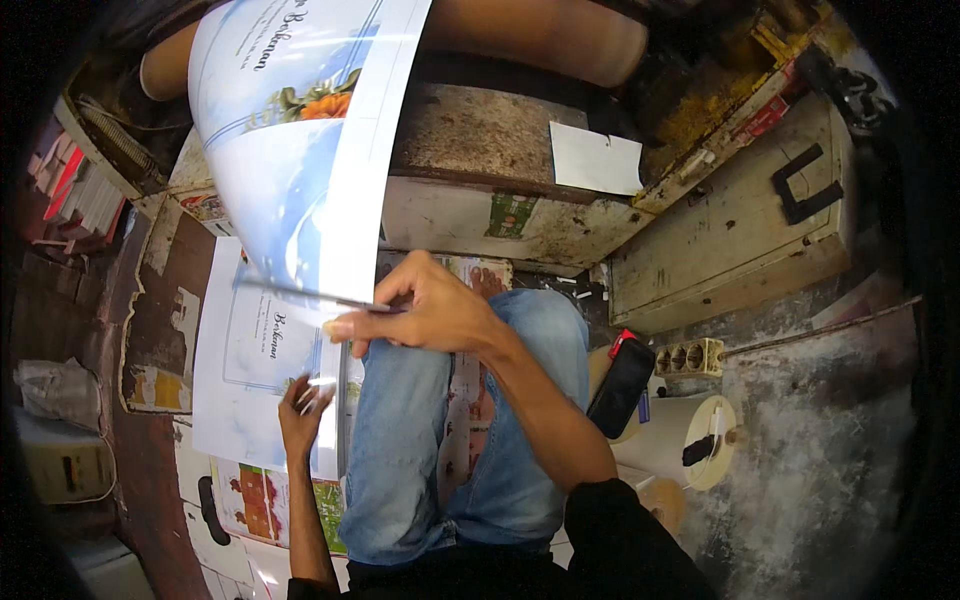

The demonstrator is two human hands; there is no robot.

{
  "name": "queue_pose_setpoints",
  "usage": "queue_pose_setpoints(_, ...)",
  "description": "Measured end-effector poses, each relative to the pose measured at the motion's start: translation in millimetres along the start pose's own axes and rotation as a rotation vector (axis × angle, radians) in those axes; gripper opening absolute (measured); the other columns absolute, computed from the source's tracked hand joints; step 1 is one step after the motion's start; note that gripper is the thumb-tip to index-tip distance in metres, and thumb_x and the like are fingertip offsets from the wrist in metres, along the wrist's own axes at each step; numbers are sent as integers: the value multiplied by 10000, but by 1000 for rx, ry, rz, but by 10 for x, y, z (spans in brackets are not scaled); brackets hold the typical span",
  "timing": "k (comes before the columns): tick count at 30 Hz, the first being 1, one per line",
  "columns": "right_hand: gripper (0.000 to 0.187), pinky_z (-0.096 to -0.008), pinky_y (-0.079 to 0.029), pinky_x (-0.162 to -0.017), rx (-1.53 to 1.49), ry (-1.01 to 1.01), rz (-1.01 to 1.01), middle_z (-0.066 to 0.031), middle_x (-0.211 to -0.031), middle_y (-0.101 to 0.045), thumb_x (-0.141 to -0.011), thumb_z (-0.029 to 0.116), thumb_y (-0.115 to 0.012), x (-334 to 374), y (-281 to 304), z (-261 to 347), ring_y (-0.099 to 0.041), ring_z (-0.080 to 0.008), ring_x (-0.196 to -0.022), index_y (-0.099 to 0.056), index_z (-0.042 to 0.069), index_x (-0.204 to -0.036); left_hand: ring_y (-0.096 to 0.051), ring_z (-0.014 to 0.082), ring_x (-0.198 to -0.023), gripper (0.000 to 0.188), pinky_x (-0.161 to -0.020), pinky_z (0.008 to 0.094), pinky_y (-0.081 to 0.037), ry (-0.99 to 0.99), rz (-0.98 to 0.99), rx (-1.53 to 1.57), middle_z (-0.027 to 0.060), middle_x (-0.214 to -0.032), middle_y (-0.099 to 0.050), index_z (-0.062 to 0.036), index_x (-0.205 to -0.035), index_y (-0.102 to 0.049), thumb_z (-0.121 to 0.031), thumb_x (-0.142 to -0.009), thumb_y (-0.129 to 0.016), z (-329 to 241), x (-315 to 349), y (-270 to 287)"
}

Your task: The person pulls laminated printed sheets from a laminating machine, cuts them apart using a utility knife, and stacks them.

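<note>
A large printed sheet [290, 200] in white and pale blue, with lettering and an orange flower, curves down from the far left. My right hand [420, 305] is closed in a pinch at its near corner. A thin grey line runs leftward from those fingers along the sheet's near edge; whether it is only the edge or a slim tool, I cannot tell. Under it lies a flat stack of similar sheets [235, 430], left of my knees. My left hand [303, 415] is at the stack's right edge, its bent fingers apart and slightly blurred.
Beyond the curved sheet is a brown roller [540, 40] in a stained machine frame. A blank white card [596, 157] lies on its ledge. To the right are a grey metal box [735, 220], a black phone [622, 388], a socket strip [690, 357] and a white roll [712, 440].
</note>
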State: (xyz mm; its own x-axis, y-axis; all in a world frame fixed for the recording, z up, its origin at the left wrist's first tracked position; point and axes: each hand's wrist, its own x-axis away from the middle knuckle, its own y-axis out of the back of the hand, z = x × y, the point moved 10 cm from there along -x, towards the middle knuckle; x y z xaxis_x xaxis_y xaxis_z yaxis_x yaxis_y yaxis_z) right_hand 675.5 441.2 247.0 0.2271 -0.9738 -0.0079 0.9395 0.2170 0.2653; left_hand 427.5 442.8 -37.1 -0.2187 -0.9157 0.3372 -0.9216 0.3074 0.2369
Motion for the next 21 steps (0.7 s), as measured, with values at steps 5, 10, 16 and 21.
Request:
queue_pose_setpoints(5,136,-244,-421,-527,-222,273,153,-59,-665,-697,-750,73,-781,-20,-288,314,-534,-47,-582,-741,-20,-840,-515,237,-1235,769,-1032,466,-432,-409,523,1234,157,-1344,-508,69,-1353,-406,-520,-893,-590,-2288,460,-516)
queue_pose_setpoints(10,147,-236,-421,-524,2,232,320,-82,-683,-700,-740,89,-790,54,-423,307,-541,-47,-581,-743,-5,-843,-526,259,-1233,653,-1047,460,-439,-333,392,1534,170,-1320,-538,73,-1317,-452,-452,-944,-557,-2243,260,-77)
queue_pose_setpoints(16,302,-212,-450,-424,-112,-145,642,-31,-662,-663,-825,304,-764,366,-280,68,-566,-63,-481,-716,39,-963,-593,247,-1128,480,-917,389,-544,-321,-406,841,180,-1302,-544,30,-1357,-415,-57,-925,-604,-1724,429,678)
queue_pose_setpoints(21,351,-202,-471,-419,-551,-29,-273,-103,-783,-670,-961,216,-581,328,887,23,-590,-78,-508,-571,-28,-1213,-560,176,-1064,522,-909,316,-485,-256,-399,792,137,-1215,-538,44,-1325,-395,9,-877,-661,-1592,486,447)
